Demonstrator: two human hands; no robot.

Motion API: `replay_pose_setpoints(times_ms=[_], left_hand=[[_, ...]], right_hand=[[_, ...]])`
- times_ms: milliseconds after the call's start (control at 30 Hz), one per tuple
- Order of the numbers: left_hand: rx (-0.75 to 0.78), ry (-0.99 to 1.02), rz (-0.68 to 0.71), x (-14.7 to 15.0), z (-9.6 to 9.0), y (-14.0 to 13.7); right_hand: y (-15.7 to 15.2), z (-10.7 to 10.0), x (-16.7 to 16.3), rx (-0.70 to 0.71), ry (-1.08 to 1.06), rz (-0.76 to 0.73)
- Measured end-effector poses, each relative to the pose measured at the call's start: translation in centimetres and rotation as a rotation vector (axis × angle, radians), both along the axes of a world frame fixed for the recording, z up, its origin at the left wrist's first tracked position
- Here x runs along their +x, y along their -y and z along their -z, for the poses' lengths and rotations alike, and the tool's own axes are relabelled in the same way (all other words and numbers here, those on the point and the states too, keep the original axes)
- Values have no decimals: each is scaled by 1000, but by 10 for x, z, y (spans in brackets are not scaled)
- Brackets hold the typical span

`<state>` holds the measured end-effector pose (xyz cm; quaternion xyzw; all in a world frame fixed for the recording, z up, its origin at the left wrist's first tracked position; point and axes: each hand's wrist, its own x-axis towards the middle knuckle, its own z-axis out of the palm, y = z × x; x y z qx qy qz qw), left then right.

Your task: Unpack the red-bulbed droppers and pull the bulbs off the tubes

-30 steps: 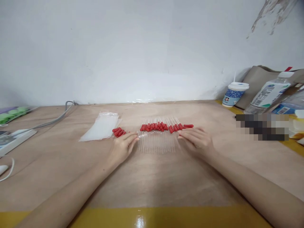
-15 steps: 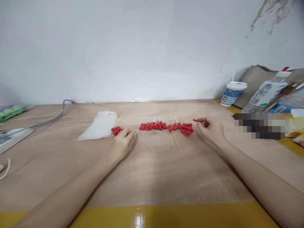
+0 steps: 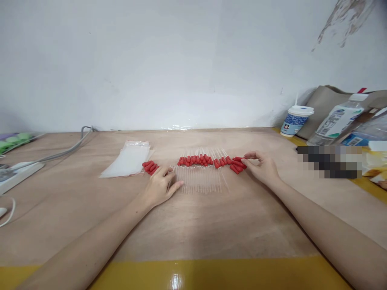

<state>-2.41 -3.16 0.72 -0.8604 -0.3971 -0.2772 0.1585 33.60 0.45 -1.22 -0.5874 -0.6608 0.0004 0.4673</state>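
Observation:
Several clear thin dropper tubes lie side by side in the middle, with red rubber bulbs in a row across them. More clear tubes point away behind the row. My left hand rests at the left end of the near tubes, thumb spread from the fingers; some fingertips are hidden. Just beyond it is a small group of loose red bulbs. My right hand pinches the end of a red rubber bulb at the right-hand group, its fingertips close to the neighbouring bulbs.
Clear plastic bags lie stacked left of the bulbs. A power strip with a grey cable is at far left. On the right stand a paper cup, a plastic bottle and a grey bag. A wall rises behind the table.
My right hand has moved left, bringing its red bulb to the right-hand group. My left hand has opened, its thumb now reaching over the near tubes.

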Motion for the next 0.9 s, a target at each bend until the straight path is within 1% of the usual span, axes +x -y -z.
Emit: replay_pose_setpoints(times_ms=[167, 300, 433, 567, 633, 700, 900], left_hand=[[-1, -12, 6, 1, -6, 5], [-28, 4, 30, 2, -6, 6], [-136, -33, 114, 0, -4, 5], [-213, -88, 154, -2, -4, 4], [-228, -91, 159, -3, -4, 4], [-233, -87, 155, -2, -4, 3], [-246, -99, 163, -2, -4, 2]], right_hand=[[2, -1, -1, -6, 76, 64], [4, -2, 0, 32, 99, 98], [9, -8, -12, 68, 195, 51], [16, -18, -40, 55, 334, -46], [18, -21, -54, 40, 389, -102], [17, -22, -66, 34, 420, -128], [7, -17, -81, 77, 433, -120]])
